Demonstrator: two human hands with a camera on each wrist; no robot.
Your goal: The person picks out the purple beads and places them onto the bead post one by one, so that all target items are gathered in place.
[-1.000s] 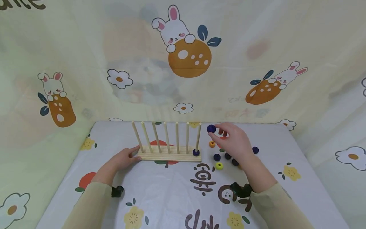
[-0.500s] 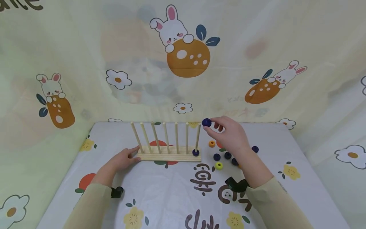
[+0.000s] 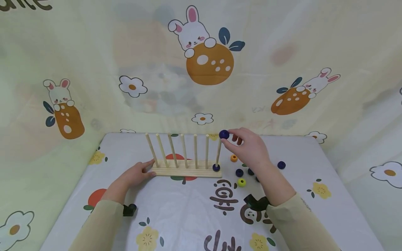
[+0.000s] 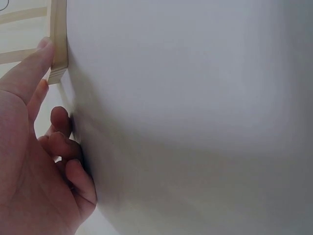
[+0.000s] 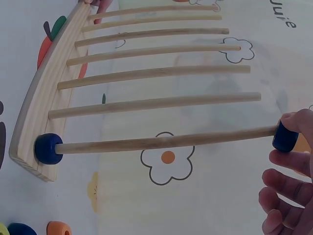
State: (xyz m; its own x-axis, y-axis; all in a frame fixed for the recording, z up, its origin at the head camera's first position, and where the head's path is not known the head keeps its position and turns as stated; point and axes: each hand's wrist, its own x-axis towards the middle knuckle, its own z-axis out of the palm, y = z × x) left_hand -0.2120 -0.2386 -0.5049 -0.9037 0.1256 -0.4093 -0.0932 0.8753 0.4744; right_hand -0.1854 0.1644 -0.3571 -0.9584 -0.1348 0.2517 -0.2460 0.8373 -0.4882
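Observation:
A wooden base [image 3: 186, 172] carries a row of several upright pegs. One dark blue bead [image 3: 216, 167] sits at the foot of the rightmost peg [image 3: 218, 153]. My right hand [image 3: 251, 148] pinches another blue bead [image 3: 224, 134] between thumb and forefinger, right at the top of that peg. In the right wrist view this held bead [image 5: 285, 137] is at the peg's tip, the other fingers loosely curled below. My left hand [image 3: 135, 173] holds the base's left end between thumb and forefinger; its remaining fingers [image 4: 66, 146] are curled close to the tablecloth.
Right of the base lie loose beads: an orange bead [image 3: 233, 158], a yellow-green bead [image 3: 241, 182] and several dark blue ones, such as the blue bead [image 3: 281, 165] farther right. My right forearm hides some. A printed curtain [image 3: 157, 104] hangs behind the table.
My right hand has moved left and slightly up with the blue bead, from beside the rightmost peg to its top. The left hand and the base stay in place.

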